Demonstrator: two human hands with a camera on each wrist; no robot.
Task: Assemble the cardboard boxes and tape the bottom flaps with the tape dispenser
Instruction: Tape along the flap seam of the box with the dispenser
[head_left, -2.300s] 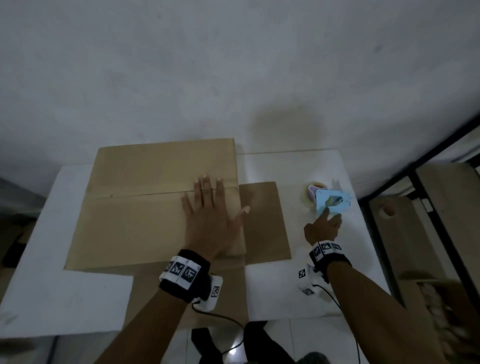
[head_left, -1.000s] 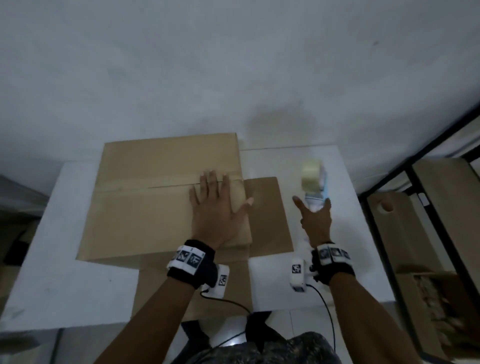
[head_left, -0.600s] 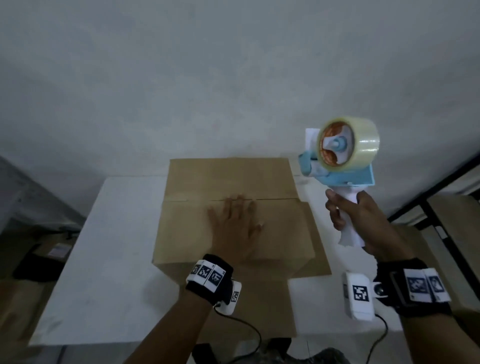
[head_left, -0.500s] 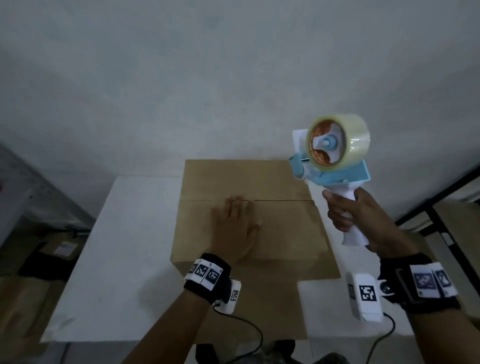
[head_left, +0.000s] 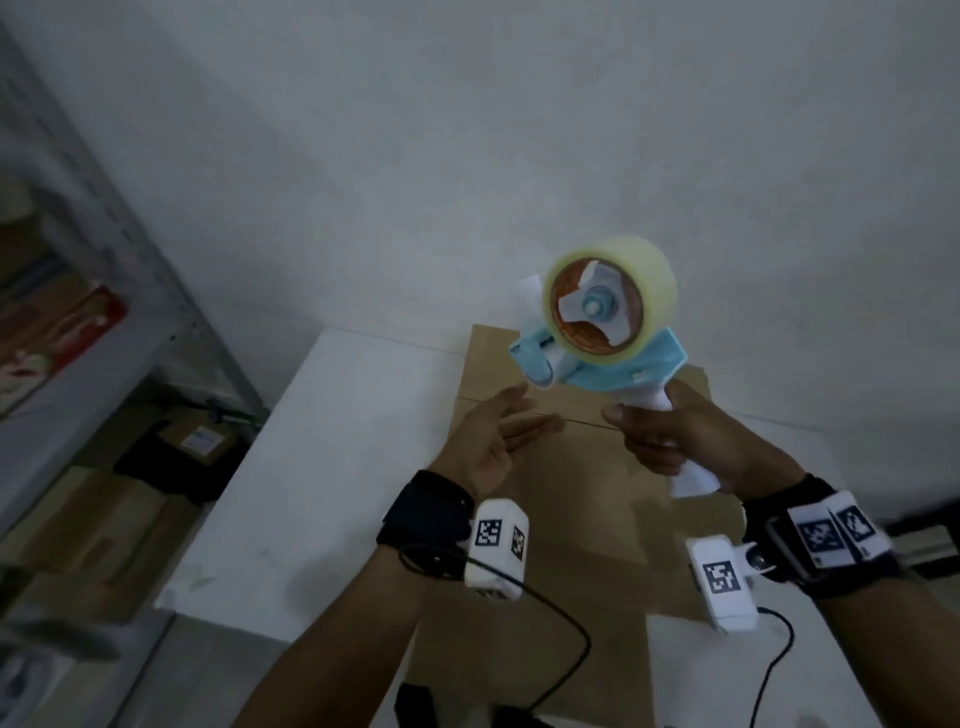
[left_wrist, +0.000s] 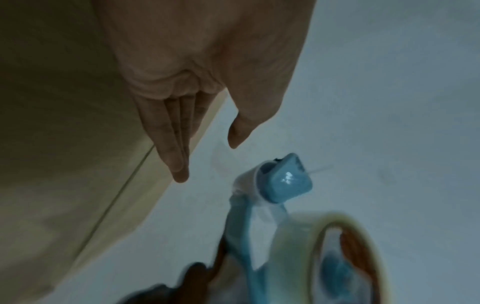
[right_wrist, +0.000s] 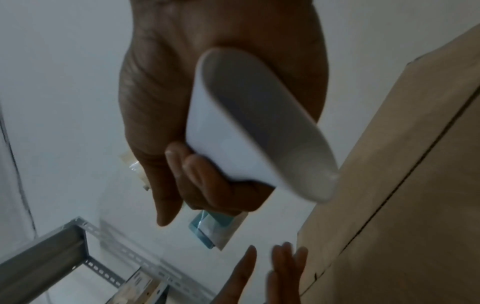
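A brown cardboard box (head_left: 571, 499) lies on the white table (head_left: 322, 467) with its flaps folded shut and a seam (head_left: 587, 423) across the top. My right hand (head_left: 670, 436) grips the white handle (right_wrist: 249, 131) of a blue tape dispenser (head_left: 608, 322) and holds it upright above the box, its clear tape roll (left_wrist: 335, 253) facing me. My left hand (head_left: 498, 441) hovers just above the box with straight fingers (left_wrist: 176, 148), holding nothing, its fingertips close to the dispenser's front end (left_wrist: 283, 181).
A grey metal shelf rack (head_left: 130, 249) with boxes stands at the left. More cardboard boxes (head_left: 104, 519) lie on the floor beside the table. A white wall (head_left: 467, 130) is behind the table. Cables (head_left: 561, 670) hang from both wrist cameras.
My right hand picked the tape dispenser up off the table and brought it over the box. My left hand lifted off the box flaps and now hovers near the dispenser. The view swung left.
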